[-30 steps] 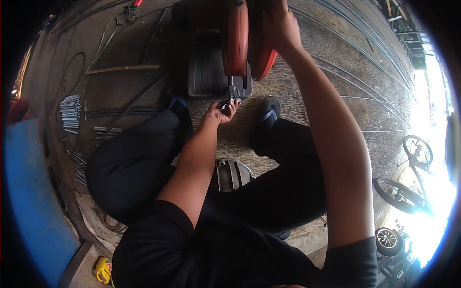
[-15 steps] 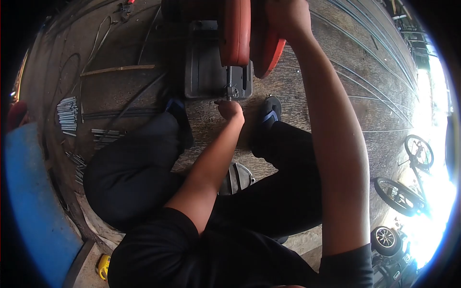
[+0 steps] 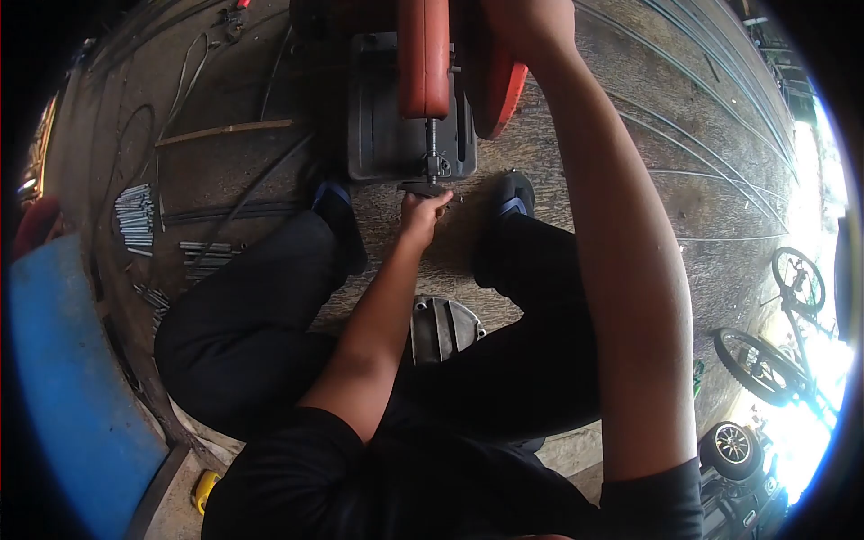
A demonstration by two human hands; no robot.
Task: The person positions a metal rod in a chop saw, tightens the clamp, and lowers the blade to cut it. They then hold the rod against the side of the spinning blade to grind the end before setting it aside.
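Observation:
A red cut-off saw (image 3: 424,72) stands on a dark grey metal base (image 3: 378,162) at the top of the view. From its near side a threaded vise screw (image 3: 432,135) reaches toward me, ending in a dark crank handle (image 3: 418,190). My left hand (image 3: 421,216) is closed at this handle, thumb at its right end. Higher up, my right hand (image 3: 533,34) is beside the saw's red round guard (image 3: 506,99). It looks curled, but the frame edge cuts it off and whatever it grips is hidden.
Between my legs lies a ribbed metal cover (image 3: 445,329). Bundles of short cut rods (image 3: 135,220) and a wooden strip (image 3: 225,131) are on the left, near a blue panel (image 3: 76,360). Long thin rods (image 3: 693,121) stretch across the right floor toward a bicycle (image 3: 765,360). A yellow tape measure (image 3: 206,489) lies lower left.
My left hand has turned and dropped slightly below the screw; the crank handle now lies crosswise and shows more clearly. My right hand stays by the saw. The whole view has shifted a little.

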